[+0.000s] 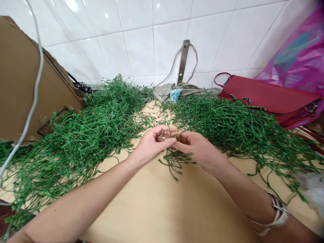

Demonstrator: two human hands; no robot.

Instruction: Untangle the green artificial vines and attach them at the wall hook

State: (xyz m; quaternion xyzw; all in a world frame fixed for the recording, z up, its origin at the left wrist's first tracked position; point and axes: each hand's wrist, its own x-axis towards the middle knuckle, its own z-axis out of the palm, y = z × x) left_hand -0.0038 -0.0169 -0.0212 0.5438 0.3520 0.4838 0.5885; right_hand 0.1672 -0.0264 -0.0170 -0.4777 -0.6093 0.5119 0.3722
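Observation:
My left hand (154, 141) and my right hand (193, 145) meet at the fingertips over the table. Both are closed in a pinch, with thin green artificial plant stems (169, 128) between them. One stem stands up past the left fingers, and another piece shows at the right fingers. Just below the hands lies a small bunch of the same stems (174, 164) on the wood-coloured tabletop (149, 202). A big heap of green stems (98, 125) spreads to the left, and a second heap (227, 118) to the right. The fingertips partly hide what they grip.
A cardboard box (22, 81) stands at the left, with a white cable (37, 74) hanging before it. At the back right are a red handbag (268, 92) and a purple plastic bag (296, 54). A metal bracket (183, 62) rises by the tiled wall, near a blue-and-white roll (175, 94).

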